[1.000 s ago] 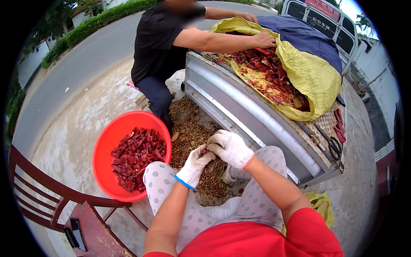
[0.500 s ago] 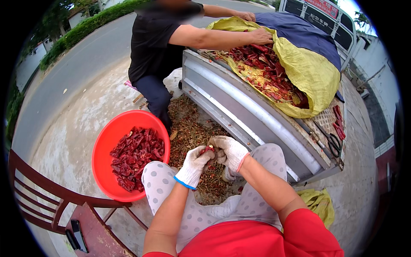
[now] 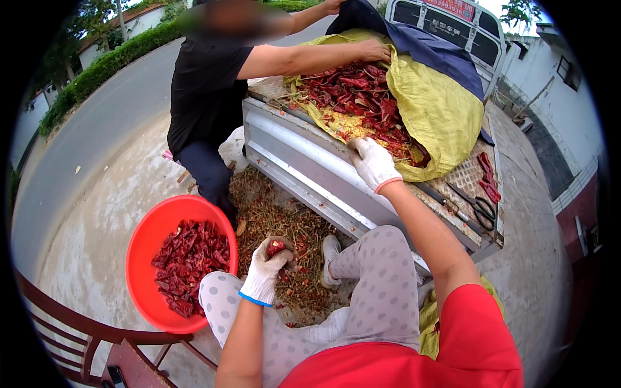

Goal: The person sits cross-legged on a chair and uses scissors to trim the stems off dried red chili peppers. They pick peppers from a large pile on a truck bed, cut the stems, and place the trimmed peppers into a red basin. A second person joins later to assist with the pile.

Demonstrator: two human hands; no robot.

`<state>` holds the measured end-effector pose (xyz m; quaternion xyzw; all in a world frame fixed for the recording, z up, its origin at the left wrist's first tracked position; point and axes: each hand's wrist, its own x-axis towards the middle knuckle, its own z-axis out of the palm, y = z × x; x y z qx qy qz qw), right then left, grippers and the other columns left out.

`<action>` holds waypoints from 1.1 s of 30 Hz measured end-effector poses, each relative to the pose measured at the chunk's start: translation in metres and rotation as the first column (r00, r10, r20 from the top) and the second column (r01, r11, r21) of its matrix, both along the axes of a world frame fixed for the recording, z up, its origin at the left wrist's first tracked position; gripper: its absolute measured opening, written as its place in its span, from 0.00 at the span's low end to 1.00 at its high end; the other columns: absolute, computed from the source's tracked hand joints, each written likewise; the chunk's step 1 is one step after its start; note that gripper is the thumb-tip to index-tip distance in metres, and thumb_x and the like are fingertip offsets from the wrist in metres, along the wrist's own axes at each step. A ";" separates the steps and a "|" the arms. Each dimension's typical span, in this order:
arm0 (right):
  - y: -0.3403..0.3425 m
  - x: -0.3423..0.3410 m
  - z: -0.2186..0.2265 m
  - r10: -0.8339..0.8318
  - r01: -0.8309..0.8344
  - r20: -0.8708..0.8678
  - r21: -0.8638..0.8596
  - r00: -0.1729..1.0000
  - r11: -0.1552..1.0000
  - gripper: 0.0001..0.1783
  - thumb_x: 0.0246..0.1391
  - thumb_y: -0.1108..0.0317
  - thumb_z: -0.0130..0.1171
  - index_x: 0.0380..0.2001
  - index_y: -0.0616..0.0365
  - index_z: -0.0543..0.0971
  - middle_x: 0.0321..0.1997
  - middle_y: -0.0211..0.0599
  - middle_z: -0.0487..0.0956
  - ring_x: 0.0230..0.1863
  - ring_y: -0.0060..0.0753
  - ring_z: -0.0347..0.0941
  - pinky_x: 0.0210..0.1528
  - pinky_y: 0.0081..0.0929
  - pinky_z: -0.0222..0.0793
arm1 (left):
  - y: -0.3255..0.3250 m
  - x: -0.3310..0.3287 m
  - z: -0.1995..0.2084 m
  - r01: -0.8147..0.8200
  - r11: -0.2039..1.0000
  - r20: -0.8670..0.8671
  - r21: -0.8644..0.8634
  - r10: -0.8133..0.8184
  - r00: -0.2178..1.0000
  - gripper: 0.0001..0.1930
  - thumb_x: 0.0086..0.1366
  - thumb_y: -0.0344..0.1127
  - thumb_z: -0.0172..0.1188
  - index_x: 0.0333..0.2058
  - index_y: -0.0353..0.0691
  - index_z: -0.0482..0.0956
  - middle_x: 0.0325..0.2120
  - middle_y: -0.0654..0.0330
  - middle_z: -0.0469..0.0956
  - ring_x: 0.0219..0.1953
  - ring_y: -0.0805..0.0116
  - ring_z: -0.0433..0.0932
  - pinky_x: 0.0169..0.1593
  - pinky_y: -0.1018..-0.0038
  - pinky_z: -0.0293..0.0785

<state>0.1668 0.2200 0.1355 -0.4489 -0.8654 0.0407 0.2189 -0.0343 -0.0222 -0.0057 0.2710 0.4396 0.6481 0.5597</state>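
Note:
My left hand (image 3: 266, 270), in a white glove with a blue cuff, is closed around a dried red chili pepper (image 3: 275, 247) above my knees. My right hand (image 3: 374, 163), gloved too, reaches to the front edge of the truck bed, its fingers closed over the yellow seeds (image 3: 349, 124). What those fingers hold, if anything, is hidden. Just beyond them, dried red chilies (image 3: 362, 90) spill from the mouth of a yellow woven sack (image 3: 432, 103). Left of my left hand stands a red plastic basin (image 3: 143, 271) with a heap of dried chilies (image 3: 191, 262) in it.
A person in black (image 3: 208, 84) leans over the bed, one hand on the sack and the other on a dark blue cloth (image 3: 420, 32). Scissors (image 3: 479, 205) and a few chilies (image 3: 488, 178) lie on the bed's right. Stems litter the ground (image 3: 278, 216); a wooden chair (image 3: 90, 330) stands lower left.
My right hand has left the left one and stretched up and forward to the truck bed. My left hand still grips a chili, slightly lower left. The person has pulled the blue cloth up.

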 end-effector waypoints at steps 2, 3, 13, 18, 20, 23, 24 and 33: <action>0.048 0.023 0.013 -0.116 0.101 0.073 0.185 0.991 0.978 0.23 0.55 0.67 0.56 0.55 0.50 0.73 0.59 0.51 0.70 0.50 0.57 0.76 0.50 0.48 0.73 | 0.002 -0.001 -0.002 0.009 1.000 0.027 0.017 -0.009 1.000 0.10 0.56 0.19 0.57 0.38 0.34 0.74 0.30 0.55 0.77 0.26 0.64 0.79 0.29 0.69 0.80; 0.069 0.034 0.015 -0.190 0.153 0.109 0.278 0.976 0.948 0.25 0.54 0.68 0.56 0.57 0.47 0.72 0.63 0.51 0.68 0.52 0.57 0.75 0.51 0.49 0.74 | 0.004 -0.001 -0.002 0.016 1.000 0.041 0.025 -0.017 0.999 0.11 0.55 0.19 0.58 0.38 0.35 0.74 0.31 0.55 0.77 0.27 0.64 0.79 0.30 0.69 0.81; 0.126 0.072 0.024 -0.244 0.229 0.064 0.184 0.968 0.956 0.12 0.58 0.64 0.54 0.45 0.48 0.79 0.49 0.49 0.77 0.50 0.57 0.75 0.51 0.46 0.72 | 0.002 -0.005 0.004 -0.003 1.000 0.227 -0.019 0.008 0.974 0.09 0.54 0.20 0.58 0.35 0.36 0.74 0.32 0.53 0.78 0.26 0.61 0.81 0.32 0.64 0.84; 0.111 0.081 0.032 -0.305 0.305 -0.019 0.094 0.952 0.948 0.23 0.55 0.62 0.58 0.55 0.44 0.75 0.51 0.52 0.76 0.55 0.55 0.73 0.54 0.44 0.71 | 0.001 -0.005 0.000 0.019 0.999 0.283 -0.045 -0.006 0.959 0.09 0.55 0.21 0.58 0.36 0.37 0.74 0.31 0.54 0.78 0.28 0.60 0.81 0.32 0.63 0.84; 0.099 0.079 0.037 -0.206 0.180 0.226 0.130 0.952 0.975 0.25 0.55 0.61 0.59 0.58 0.42 0.73 0.51 0.53 0.76 0.56 0.54 0.73 0.55 0.44 0.71 | 0.002 -0.005 -0.002 0.043 0.998 0.262 -0.051 -0.028 0.965 0.09 0.56 0.21 0.58 0.36 0.37 0.74 0.31 0.54 0.78 0.28 0.60 0.81 0.32 0.63 0.84; 0.093 0.077 0.031 -0.160 0.119 0.266 0.165 0.951 0.979 0.20 0.56 0.58 0.59 0.52 0.44 0.78 0.51 0.50 0.76 0.54 0.53 0.74 0.54 0.44 0.71 | 0.002 -0.005 0.001 0.056 0.997 0.274 -0.045 -0.042 0.961 0.09 0.56 0.22 0.59 0.37 0.36 0.74 0.31 0.54 0.78 0.29 0.60 0.81 0.33 0.63 0.84; 0.096 0.076 0.032 -0.173 0.145 0.227 0.135 0.958 0.980 0.19 0.56 0.57 0.58 0.50 0.45 0.79 0.51 0.49 0.76 0.53 0.53 0.74 0.53 0.44 0.71 | 0.001 -0.006 0.003 0.056 0.998 0.293 -0.038 -0.042 0.955 0.09 0.56 0.23 0.59 0.37 0.36 0.74 0.31 0.53 0.78 0.29 0.60 0.81 0.34 0.63 0.84; 0.095 0.069 0.061 -0.288 0.227 -0.601 -0.177 0.746 0.958 0.19 0.57 0.58 0.58 0.43 0.63 0.82 0.30 0.42 0.83 0.35 0.34 0.79 0.41 0.30 0.73 | 0.004 -0.004 0.001 0.080 0.996 0.215 -0.027 -0.072 0.974 0.10 0.56 0.26 0.60 0.38 0.35 0.75 0.39 0.50 0.79 0.38 0.55 0.82 0.41 0.59 0.83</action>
